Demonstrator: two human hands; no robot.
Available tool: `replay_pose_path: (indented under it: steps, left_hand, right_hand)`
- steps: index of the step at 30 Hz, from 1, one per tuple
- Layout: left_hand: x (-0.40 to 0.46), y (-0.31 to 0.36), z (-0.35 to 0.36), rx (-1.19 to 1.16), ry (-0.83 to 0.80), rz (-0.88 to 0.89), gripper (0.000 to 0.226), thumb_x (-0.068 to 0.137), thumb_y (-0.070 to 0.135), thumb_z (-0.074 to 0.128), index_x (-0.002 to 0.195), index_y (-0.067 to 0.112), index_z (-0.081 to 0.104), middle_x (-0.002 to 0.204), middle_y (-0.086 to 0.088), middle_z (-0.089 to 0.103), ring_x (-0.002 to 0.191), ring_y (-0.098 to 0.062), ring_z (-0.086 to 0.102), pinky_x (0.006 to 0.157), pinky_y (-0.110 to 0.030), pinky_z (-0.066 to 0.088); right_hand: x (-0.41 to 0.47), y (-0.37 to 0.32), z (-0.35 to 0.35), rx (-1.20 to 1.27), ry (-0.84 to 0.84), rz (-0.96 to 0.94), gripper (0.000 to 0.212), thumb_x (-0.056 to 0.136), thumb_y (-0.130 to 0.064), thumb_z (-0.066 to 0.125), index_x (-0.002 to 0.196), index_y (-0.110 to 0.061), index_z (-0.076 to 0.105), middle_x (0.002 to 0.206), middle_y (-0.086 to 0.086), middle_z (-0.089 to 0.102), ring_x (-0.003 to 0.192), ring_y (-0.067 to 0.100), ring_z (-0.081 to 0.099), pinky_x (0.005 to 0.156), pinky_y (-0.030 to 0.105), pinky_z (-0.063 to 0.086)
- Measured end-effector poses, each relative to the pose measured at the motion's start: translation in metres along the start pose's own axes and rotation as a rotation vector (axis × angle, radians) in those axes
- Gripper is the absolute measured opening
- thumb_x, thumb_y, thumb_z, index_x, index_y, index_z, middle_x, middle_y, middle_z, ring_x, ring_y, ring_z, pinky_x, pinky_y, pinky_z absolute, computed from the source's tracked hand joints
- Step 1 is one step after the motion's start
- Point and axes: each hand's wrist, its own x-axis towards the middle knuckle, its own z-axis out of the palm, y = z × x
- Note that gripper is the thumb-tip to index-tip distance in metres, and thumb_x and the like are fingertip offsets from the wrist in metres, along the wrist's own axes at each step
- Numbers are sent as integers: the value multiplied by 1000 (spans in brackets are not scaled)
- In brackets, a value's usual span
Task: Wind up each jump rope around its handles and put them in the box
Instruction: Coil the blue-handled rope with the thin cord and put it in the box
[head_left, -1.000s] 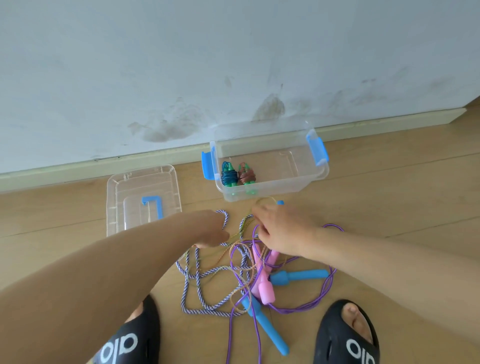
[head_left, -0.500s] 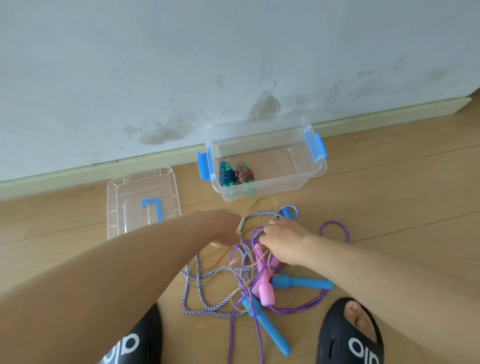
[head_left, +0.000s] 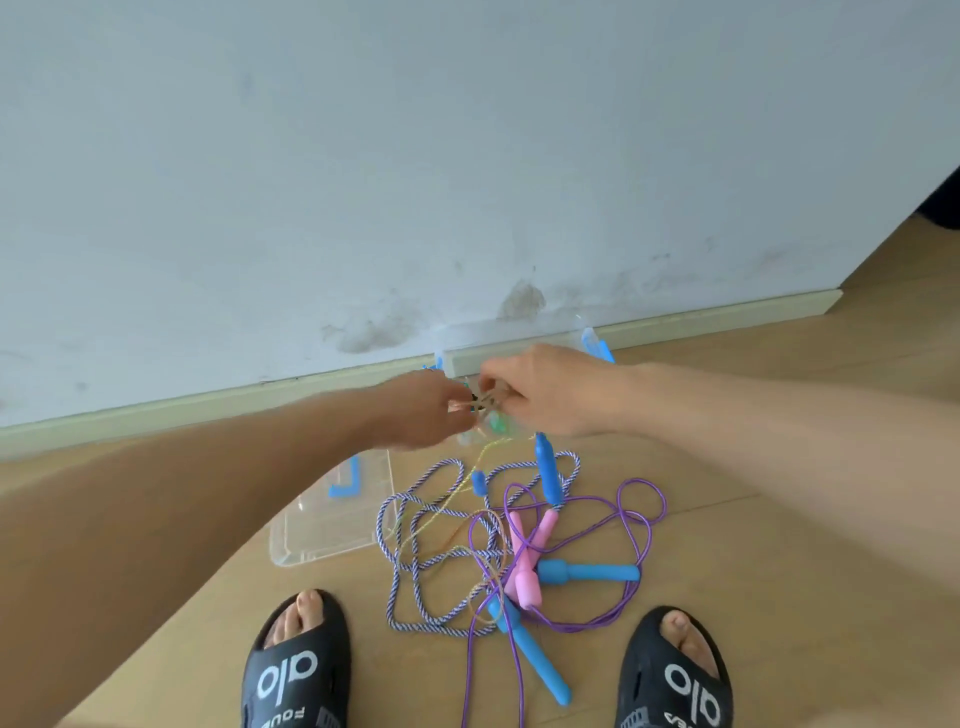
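Note:
My left hand (head_left: 421, 410) and my right hand (head_left: 545, 395) meet in the air in front of the clear box (head_left: 519, 354). Both pinch a small bundle at the top end of a thin yellow rope (head_left: 457, 493), which trails down into the pile on the floor. The hands hide most of the box; a blue latch (head_left: 597, 345) and a bit of green handle (head_left: 500, 427) show. On the floor lie a blue-white braided rope (head_left: 410, 577), a purple rope (head_left: 641, 519), pink handles (head_left: 524, 564) and blue handles (head_left: 589, 572), all tangled together.
The clear lid (head_left: 332, 535) with a blue clip lies on the wooden floor, left of the pile. My feet in black slippers (head_left: 296, 670) stand on either side of the ropes. The white wall and skirting board (head_left: 208, 405) run right behind the box.
Both hands have left the pile on the floor and risen together in front of the box, drawing the thin yellow rope up. The view has tilted upward.

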Motion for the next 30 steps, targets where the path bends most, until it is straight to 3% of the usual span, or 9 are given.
replay_pose_path:
  steps: [5, 9, 13, 17, 20, 23, 25, 27, 30]
  left_hand:
    - [-58, -4, -45, -61, 185, -2, 18, 96, 41, 53, 88, 31, 66, 118, -2, 51, 114, -23, 51, 102, -40, 40]
    - [-96, -4, -70, -261, 357, -25, 32, 97, 38, 51, 82, 13, 64, 108, -13, 59, 86, -29, 57, 76, -33, 44]
    - [-122, 2, -88, -424, 491, -9, 35, 98, 39, 47, 81, 11, 61, 93, -6, 52, 65, -21, 42, 60, -29, 36]
    - [-134, 2, -94, -558, 539, 37, 38, 93, 48, 48, 81, 16, 65, 93, -6, 60, 76, -18, 49, 77, -36, 49]
    - [-137, 9, -96, -698, 537, 127, 38, 98, 39, 49, 79, 10, 62, 81, 2, 71, 83, -20, 67, 96, -43, 53]
    - [-140, 29, -99, -829, 529, 224, 36, 101, 30, 49, 70, 11, 49, 64, 1, 52, 61, -21, 57, 78, -40, 60]
    - [-141, 41, -100, -821, 513, 260, 37, 101, 30, 48, 67, 14, 43, 61, 2, 41, 55, -19, 41, 59, -33, 51]
    - [-140, 49, -101, -799, 483, 283, 38, 101, 30, 48, 66, 17, 38, 59, 4, 35, 53, -17, 31, 49, -27, 35]
    - [-136, 52, -102, -763, 450, 320, 38, 98, 28, 53, 66, 16, 36, 56, 6, 34, 53, -17, 27, 47, -24, 26]
  right_hand:
    - [-32, -24, -39, -23, 10, 56, 19, 96, -20, 46, 105, -21, 63, 77, -12, 52, 82, 21, 57, 66, 31, 41]
    - [-52, -34, -52, 65, -13, 131, 11, 96, -22, 50, 95, -24, 61, 82, -14, 55, 85, 19, 56, 74, 31, 45]
    - [-63, -41, -52, 298, -88, 218, 10, 89, -16, 59, 98, -19, 63, 103, 7, 67, 63, 20, 56, 52, 25, 49]
    - [-70, -56, -54, 669, -45, 248, 27, 82, -1, 64, 108, -9, 58, 104, 16, 64, 66, 18, 61, 62, 30, 58]
    - [-72, -66, -54, 640, -100, 242, 41, 84, -20, 74, 120, -14, 54, 106, 6, 67, 86, 18, 70, 88, 40, 59]
    - [-67, -71, -50, 437, -37, 244, 83, 75, -54, 78, 142, -29, 37, 123, -5, 58, 112, 17, 61, 100, 38, 49]
    - [-58, -77, -46, 503, 69, 220, 103, 66, -65, 77, 150, -40, 22, 136, -7, 46, 121, 14, 55, 105, 38, 44]
    - [-47, -87, -44, 647, 187, 174, 97, 69, -62, 76, 148, -43, 24, 138, -7, 42, 122, 13, 54, 103, 37, 45]
    - [-38, -99, -48, 689, 312, 78, 45, 89, -46, 67, 128, -27, 55, 124, -8, 59, 113, 9, 61, 99, 34, 47]
